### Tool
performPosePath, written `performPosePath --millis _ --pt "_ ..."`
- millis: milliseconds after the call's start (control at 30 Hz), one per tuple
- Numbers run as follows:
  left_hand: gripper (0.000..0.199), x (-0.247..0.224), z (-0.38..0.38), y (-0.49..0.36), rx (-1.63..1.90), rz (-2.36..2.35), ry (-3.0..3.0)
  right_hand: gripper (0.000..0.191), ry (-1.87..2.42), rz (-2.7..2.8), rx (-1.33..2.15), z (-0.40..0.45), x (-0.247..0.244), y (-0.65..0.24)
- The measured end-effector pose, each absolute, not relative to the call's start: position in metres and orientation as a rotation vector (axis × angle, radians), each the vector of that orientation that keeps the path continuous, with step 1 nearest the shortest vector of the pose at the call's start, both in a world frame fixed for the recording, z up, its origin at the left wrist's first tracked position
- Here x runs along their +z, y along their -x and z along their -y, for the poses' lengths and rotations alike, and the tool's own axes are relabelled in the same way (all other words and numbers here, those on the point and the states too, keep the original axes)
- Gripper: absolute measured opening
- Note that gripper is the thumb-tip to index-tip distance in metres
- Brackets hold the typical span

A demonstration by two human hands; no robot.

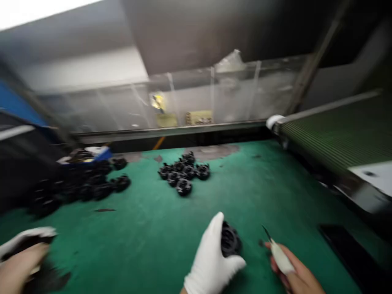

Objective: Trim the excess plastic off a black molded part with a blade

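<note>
My left hand (211, 255), in a white glove, is closed round a round black ring-shaped part (229, 241) just above the green tabletop. Its thumb and fingers grip the part from the left side, and the open face of the ring points right. To the right of it, my bare right hand (294, 267) is wrapped round the pale handle of a small trimming knife (281, 257). The knife's thin dark blade points up and left, apart from the black part. Motion blur hides finer detail.
Several similar black parts (183, 175) lie grouped mid-table; a larger dark heap (92, 183) sits left beside a blue tray (101, 154). A co-worker's hands (27, 253), one gloved, are at lower left. A green ribbed conveyor (343, 130) and a flat black object (352, 253) stand right.
</note>
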State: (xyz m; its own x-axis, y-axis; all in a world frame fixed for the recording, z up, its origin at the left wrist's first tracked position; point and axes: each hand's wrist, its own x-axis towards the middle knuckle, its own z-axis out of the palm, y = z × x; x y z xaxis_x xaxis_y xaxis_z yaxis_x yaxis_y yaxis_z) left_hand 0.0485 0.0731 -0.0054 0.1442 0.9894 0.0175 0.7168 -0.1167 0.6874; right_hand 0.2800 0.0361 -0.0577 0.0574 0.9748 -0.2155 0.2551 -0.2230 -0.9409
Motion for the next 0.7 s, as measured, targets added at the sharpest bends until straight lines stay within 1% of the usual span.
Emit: performPosePath --millis 100,167,233,300,433,600,700 --pt "0.088 -0.015 -0.072 -0.063 0.618 -1.552 -1.900 0.051 1.571 1.203 1.297 -0.003 -0.047 -0.305" --pt "0.086 -0.018 -0.064 -0.058 0.589 -1.535 -1.950 0.042 1.595 1.371 1.248 0.007 -0.031 -0.303" --pt "0.082 -0.019 -0.049 -0.051 0.581 -1.546 -2.057 0.038 1.562 1.626 1.237 0.017 -0.015 -0.298" --pt "0.077 -0.020 -0.035 -0.046 0.615 -1.557 -2.143 0.040 1.513 1.872 1.202 0.025 -0.002 -0.295" --pt "0.074 -0.023 -0.026 -0.049 0.694 -1.536 -2.187 0.050 1.540 2.213 0.973 0.032 0.011 -0.296" --pt "0.071 -0.024 -0.030 -0.052 0.712 -1.505 -2.223 0.052 1.647 2.428 0.741 0.024 0.023 -0.291" --pt "0.072 -0.023 -0.030 -0.054 0.741 -1.479 -2.245 0.054 1.747 2.545 0.530 0.012 0.026 -0.294"
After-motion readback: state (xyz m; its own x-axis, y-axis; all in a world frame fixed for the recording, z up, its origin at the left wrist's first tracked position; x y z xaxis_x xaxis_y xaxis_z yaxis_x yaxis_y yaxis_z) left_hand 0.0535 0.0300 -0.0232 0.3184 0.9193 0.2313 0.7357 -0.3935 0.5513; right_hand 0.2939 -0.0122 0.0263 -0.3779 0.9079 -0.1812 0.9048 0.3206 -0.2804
